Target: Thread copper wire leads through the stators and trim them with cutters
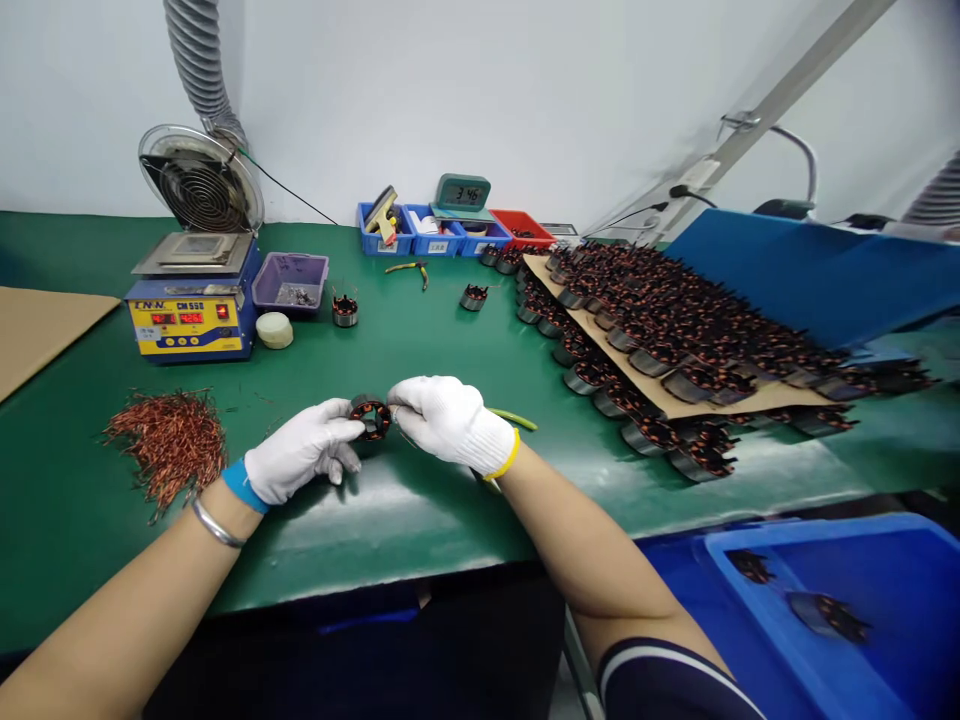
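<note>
Near the front of the green bench, my left hand [307,448], in a white glove, grips a small ring-shaped motor stator [370,418] with copper windings, its open centre turned to me. My right hand [446,420], also gloved, has thumb and forefinger pinched at the stator's right edge; what is between the fingertips is too small to make out. A green-handled tool [514,418] sticks out beyond the right hand; its other end is hidden, and I cannot tell whether the hand touches it. Left of my left hand lies a heap of copper wire pieces [176,440].
A solder pot [191,310] with lit digits stands back left, beside a purple tray [291,280]. Single stators [345,311] and pliers [411,268] lie mid-bench. Stacked stators on a cardboard sheet [622,360] fill the right. A blue bin [840,560] is below right.
</note>
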`<state>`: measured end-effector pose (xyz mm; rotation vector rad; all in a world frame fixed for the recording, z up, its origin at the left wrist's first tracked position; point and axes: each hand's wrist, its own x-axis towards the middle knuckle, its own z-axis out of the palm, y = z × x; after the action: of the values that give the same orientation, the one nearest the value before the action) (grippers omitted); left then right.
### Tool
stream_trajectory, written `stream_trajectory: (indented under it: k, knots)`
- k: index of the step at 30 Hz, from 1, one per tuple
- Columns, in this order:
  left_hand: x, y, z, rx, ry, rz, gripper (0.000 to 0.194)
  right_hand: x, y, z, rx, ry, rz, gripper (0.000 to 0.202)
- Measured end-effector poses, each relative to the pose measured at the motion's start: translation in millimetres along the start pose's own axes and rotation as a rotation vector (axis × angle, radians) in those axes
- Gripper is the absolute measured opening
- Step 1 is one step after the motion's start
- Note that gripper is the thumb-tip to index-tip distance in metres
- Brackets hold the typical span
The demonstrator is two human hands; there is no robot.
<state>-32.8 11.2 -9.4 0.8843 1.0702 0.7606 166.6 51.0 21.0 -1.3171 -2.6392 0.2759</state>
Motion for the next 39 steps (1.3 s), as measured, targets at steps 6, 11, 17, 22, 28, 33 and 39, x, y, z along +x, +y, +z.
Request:
stream_trajectory:
  k: [6,11,17,22,28,33,39]
  knots:
    - [-4.0,3.7,2.3,0.028,0.018,0.253,0.055,-2.2,-3.7,-6.5,0.017,-0.088,0.009,0.026]
    - [-15.9,1.2,7.7,0.484,0.179,0.659,0.030,0.2,2.6,-7.9,0.267,-0.139,0.054,0.022]
    - [-32.3,-3.6,14.4,0.882,0.280,0.964,0.040,1.9,12.8,-9.1,0.499,-0.176,-0.006,0.020]
    - [-12.4,1.1,4.1,0.237,0.325,0.371,0.043,-0.8,7.4,-7.2,0.417,-0.090,0.018,0.022]
    - [1.1,-3.1,0.2,-0.018,-0.124,-0.094,0.052,-1.9,-0.1,-9.8,0.241,-0.064,0.026,0.022]
    - [-12.1,0.0,8.1,-0.059,0.005,0.378,0.039,1.6,4.5,-10.8,0.266,-0.134,0.061,0.021]
    - [-24.0,-9.6,19.4,0.567,0.379,0.920,0.043,1.2,10.3,-7.1,0.441,-0.175,-0.022,0.019]
